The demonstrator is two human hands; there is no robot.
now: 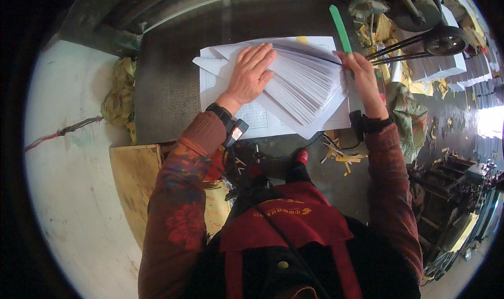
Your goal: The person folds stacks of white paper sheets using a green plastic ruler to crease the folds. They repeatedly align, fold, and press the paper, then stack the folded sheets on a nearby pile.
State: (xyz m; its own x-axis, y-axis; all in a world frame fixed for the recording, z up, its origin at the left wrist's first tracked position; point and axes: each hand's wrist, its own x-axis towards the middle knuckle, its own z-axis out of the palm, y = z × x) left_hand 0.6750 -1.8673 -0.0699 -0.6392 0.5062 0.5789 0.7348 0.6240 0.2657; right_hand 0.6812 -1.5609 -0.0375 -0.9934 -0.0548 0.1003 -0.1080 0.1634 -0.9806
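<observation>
My left hand (252, 72) lies flat on a fanned stack of thin white paper sheets (301, 88), fingers stretched out and pointing away from me. At the stack's right edge, my right hand (360, 66) is closed around a flat green strip (339, 27), which sticks up past the fingers with a pointed tip. Its lower end is hidden in the hand. Beneath the fan lie larger printed sheets (252, 120) with a grid pattern, and one corner is folded over at the left. All this paper rests on a dark worktable (169, 94).
A belt-driven wheel (447, 41) stands to the right, near piled paper stacks (441, 68). Crumpled sacking (405, 118) and yellow paper scraps (346, 157) lie about. At left are a yellow wooden board (134, 185), a bundled sack (120, 94) and a pale wall (71, 173).
</observation>
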